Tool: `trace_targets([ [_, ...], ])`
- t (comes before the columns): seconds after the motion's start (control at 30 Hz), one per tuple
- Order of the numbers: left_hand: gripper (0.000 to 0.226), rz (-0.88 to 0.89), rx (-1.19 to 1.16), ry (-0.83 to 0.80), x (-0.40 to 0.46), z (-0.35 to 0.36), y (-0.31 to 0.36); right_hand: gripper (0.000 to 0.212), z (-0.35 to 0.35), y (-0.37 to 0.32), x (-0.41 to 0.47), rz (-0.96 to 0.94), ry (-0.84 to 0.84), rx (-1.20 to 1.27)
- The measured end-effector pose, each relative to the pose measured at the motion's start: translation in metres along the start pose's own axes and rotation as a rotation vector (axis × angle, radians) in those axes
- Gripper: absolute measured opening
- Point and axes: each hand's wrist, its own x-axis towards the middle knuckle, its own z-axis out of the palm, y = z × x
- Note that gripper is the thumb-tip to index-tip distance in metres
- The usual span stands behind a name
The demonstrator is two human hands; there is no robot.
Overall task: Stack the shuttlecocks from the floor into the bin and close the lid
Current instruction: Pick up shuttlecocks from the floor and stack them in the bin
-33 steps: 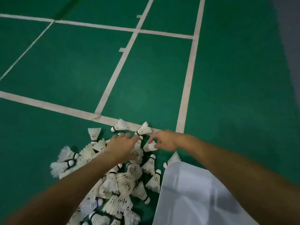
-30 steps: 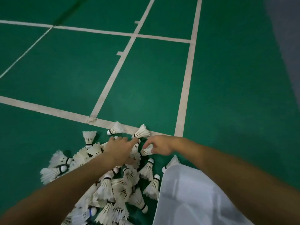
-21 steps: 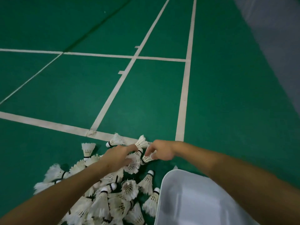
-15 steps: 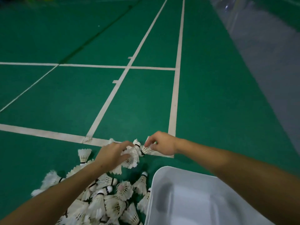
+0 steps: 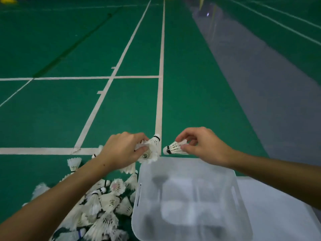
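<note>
hands: 2, left hand (image 5: 121, 150) and right hand (image 5: 203, 145) | shuttlecock in right hand (image 5: 174, 148): 1 | shuttlecocks in left hand (image 5: 151, 150): a nested bunch, at least 2, exact number unclear | floor pile (image 5: 104, 202) below left hand: well over a dozen, overlapping, uncountable | bin (image 5: 189, 197) below right hand: 1

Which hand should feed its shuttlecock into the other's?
Right, probably. The right hand pinches one shuttlecock, cork aimed at the left hand, whose bunch hangs over the bin rim.
</note>
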Motion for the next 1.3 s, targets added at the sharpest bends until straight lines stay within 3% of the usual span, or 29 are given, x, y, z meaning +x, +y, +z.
trace_targets([
  [0.17,0.038,0.068,0.047,-0.080,-0.017,-0.004,0.035,0.022,0.037,0.037,-0.066,0.192,-0.005,0.077],
  [0.43,0.033,0.043,-0.043,-0.097,-0.034,0.028,0.050,0.018,0.172,0.094,-0.076,0.535,-0.294,0.277],
  [0.57,0.032,-0.013,-0.073,-0.047,-0.043,0.042,0.043,0.019,0.206,0.106,-0.052,0.637,-0.197,0.381],
  [0.7,0.032,-0.054,-0.110,-0.009,-0.043,0.042,0.035,0.017,0.219,0.117,-0.016,0.539,-0.029,0.359],
  [0.87,0.032,-0.067,-0.124,-0.011,-0.046,0.039,0.035,0.016,0.227,0.124,0.009,0.460,0.018,0.290],
  [1.03,0.033,-0.052,-0.107,-0.063,-0.060,0.035,0.038,0.024,0.229,0.126,0.007,0.550,0.130,0.547],
  [1.13,0.032,-0.062,-0.088,-0.082,-0.069,0.029,0.037,0.024,0.225,0.127,0.000,0.569,0.108,0.637],
  [1.3,0.031,-0.059,-0.075,-0.103,-0.077,0.024,0.044,0.034,0.191,0.113,-0.023,0.475,0.076,0.386],
])
